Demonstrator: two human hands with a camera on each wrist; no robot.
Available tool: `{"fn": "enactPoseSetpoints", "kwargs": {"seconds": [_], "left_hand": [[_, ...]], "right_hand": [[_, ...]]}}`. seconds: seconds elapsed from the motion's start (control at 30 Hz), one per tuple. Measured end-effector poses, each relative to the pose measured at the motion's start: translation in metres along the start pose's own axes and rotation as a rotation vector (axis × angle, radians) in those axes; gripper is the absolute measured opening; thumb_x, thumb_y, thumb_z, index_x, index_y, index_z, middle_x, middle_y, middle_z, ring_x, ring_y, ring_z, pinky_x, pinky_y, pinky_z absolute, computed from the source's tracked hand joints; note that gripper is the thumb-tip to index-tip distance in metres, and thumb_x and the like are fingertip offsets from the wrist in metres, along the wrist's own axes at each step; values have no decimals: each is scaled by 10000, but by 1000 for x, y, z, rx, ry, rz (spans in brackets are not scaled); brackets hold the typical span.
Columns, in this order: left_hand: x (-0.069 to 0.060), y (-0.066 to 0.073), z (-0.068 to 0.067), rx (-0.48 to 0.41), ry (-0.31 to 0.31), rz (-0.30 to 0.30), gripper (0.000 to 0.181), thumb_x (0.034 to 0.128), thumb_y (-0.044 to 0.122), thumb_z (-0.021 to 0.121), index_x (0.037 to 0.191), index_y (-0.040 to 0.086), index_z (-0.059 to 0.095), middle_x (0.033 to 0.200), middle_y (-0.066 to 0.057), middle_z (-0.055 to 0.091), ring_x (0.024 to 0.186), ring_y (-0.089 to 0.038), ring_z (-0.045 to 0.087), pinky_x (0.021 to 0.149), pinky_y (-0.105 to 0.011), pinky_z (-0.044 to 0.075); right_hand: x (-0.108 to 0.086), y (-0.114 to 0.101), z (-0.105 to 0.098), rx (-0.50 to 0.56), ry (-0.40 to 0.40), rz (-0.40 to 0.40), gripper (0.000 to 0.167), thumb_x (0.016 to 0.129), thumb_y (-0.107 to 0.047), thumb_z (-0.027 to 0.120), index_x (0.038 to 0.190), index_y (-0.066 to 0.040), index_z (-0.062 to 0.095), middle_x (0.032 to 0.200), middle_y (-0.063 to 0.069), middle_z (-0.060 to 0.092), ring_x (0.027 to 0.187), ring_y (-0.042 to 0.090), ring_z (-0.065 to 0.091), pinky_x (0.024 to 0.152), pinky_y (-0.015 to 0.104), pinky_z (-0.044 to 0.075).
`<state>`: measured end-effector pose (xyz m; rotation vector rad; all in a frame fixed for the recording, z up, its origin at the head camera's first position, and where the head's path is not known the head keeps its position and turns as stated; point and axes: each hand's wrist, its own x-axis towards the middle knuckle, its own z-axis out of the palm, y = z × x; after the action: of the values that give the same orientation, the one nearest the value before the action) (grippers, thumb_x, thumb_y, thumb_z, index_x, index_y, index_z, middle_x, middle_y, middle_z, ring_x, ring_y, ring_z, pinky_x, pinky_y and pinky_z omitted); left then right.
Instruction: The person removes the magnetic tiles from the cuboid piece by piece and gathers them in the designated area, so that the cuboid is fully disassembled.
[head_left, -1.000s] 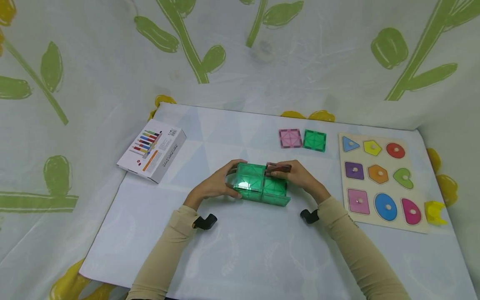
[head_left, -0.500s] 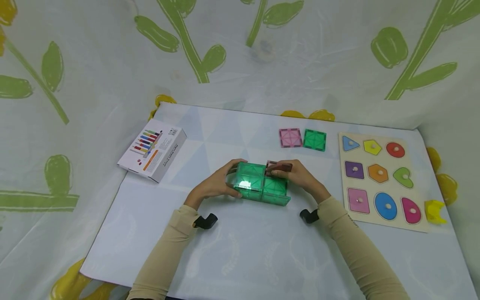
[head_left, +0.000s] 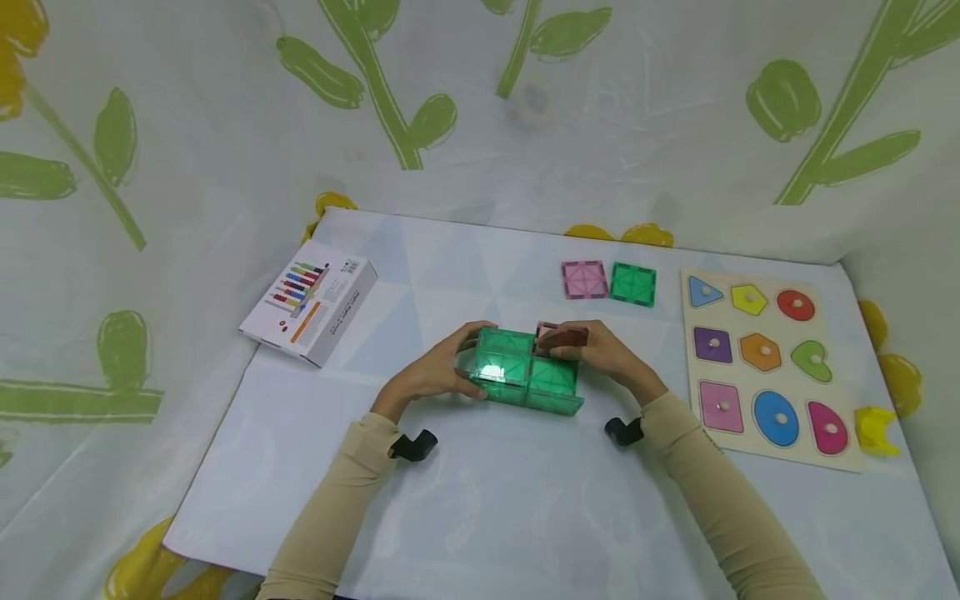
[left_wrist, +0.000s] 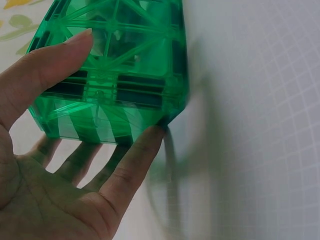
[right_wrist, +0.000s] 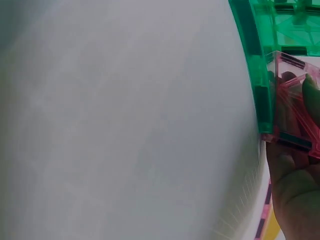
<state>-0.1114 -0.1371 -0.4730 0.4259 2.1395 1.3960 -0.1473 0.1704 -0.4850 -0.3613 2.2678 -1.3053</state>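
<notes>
The left hand point(head_left: 433, 368) grips 1 end of the green tile structure point(head_left: 510, 367) and the right hand point(head_left: 609, 350) pinches 1 pink tile point(head_left: 564, 337) touching its edge.

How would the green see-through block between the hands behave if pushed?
The green block is likely stiff and light, since its clear panels look thin. It might split at the seams between sections. Its flat sides suggest sliding rather than rolling.
</notes>
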Motion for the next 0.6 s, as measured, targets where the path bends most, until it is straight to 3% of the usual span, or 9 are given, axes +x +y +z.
{"fn": "enactPoseSetpoints", "kwargs": {"seconds": [0.23,0.4,0.5,0.6], "left_hand": [[-1,-1,0,-4,0,-2,1042,697,45,887,1534,314,329,1627,-85,327,1542,-333,249,1185,-637,313],[-1,0,0,-1,-2,0,1043,699,60,889,1536,316,322,1629,-88,325,1540,-337,253,1188,-639,306],[0,0,0,5,-4,-1,1047,697,77,895,1539,315,319,1628,-85,329,1540,-334,257,1198,-636,292],[0,1,-1,13,-1,-5,1048,692,86,900,1535,317,324,1622,-79,342,1538,-325,264,1208,-629,278]], "right_hand": [[3,3,-1,10,18,43,352,967,-159,675,1301,-54,647,1285,170,682,1229,325,605,1101,512,481],[5,2,-2,-6,22,19,370,957,-180,693,1300,-49,645,1281,170,688,1221,330,622,1086,506,494],[6,0,-3,-36,32,23,374,950,-194,705,1285,-40,647,1267,167,698,1206,319,631,1072,497,503],[6,-2,-4,-105,72,56,453,934,-239,729,1308,-7,621,1210,182,701,1112,307,629,981,442,543]]}}
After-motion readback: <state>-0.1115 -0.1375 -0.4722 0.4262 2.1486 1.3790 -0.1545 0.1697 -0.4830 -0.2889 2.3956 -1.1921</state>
